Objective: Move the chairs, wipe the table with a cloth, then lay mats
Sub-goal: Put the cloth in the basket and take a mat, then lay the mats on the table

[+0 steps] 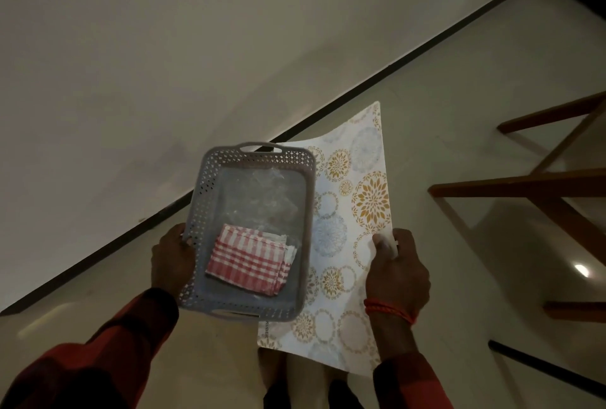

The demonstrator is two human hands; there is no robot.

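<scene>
A grey perforated plastic basket [203,198] is held in the air at the middle of the view, my left hand [170,261] gripping its left rim. Inside it lies a folded red-and-white checked cloth [246,261] and some crumpled clear plastic. Under and to the right of the basket is a white mat [357,198] printed with gold and blue floral circles. My right hand [396,274] pinches the mat's right edge, thumb on top. No table top is in view.
Wooden chair legs and rails [524,185] stand on the pale glossy floor at the right. A pale wall with a dark skirting [328,113] runs diagonally across the left. A dark strip [541,366] lies on the floor at the lower right.
</scene>
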